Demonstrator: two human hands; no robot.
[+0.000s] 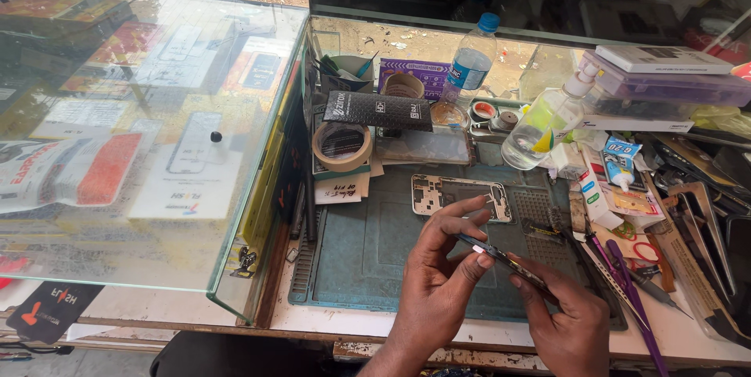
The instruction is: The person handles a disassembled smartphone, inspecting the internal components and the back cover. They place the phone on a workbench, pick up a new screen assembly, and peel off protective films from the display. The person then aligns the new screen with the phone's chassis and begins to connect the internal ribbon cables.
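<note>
Teal rubber work mat (375, 260) serves as the landmark: above its near right corner, both hands pinch a thin dark strip-like phone part (504, 258). The strip's long axis runs diagonally, from upper left near the left hand (438, 283) down and right toward the right hand (565, 322). Left thumb and fingertips grip its upper end; the right hand's fingers close on its lower end, so each hand holds one end and neither is nearer. On the mat's far edge lies a bare silver phone frame (461, 195), just beyond the left fingertips. Purple and metal tweezers (626, 291) lie off the mat's right edge, beside the right hand.
</note>
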